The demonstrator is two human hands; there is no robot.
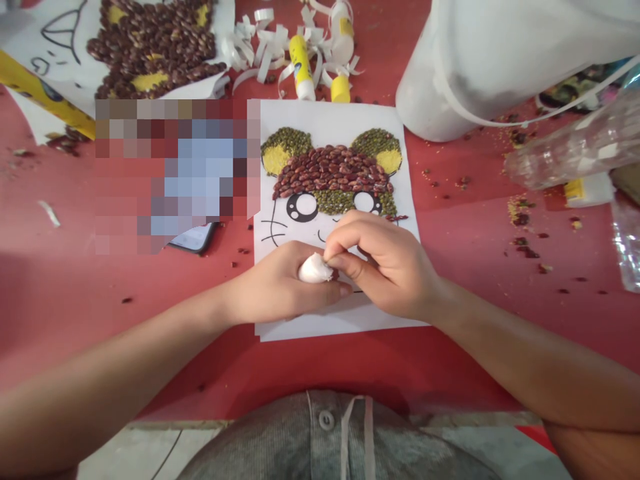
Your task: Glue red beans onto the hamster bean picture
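Note:
My left hand (280,283) is wrapped round a glue bottle (315,268), its white end turned up and the rest hidden in my fist. The thumb and forefinger of my right hand (385,263) pinch together right at that white end; anything between them is too small to make out. Under both hands lies a sheet of paper (333,120) with an animal face drawn on it. Dark red beans (335,170) fill its forehead. Green beans (333,201) lie between the eyes and on the ears, with yellow grains (276,160) inside the ears. My hands cover the lower face.
A white bucket (465,60) stands at the back right, beside a clear plastic bottle (560,147). Yellow glue bottles (301,67) and paper strips (270,50) lie behind the sheet. A phone (197,237) is on the left, partly blurred. Another bean picture (155,47) lies beyond it.

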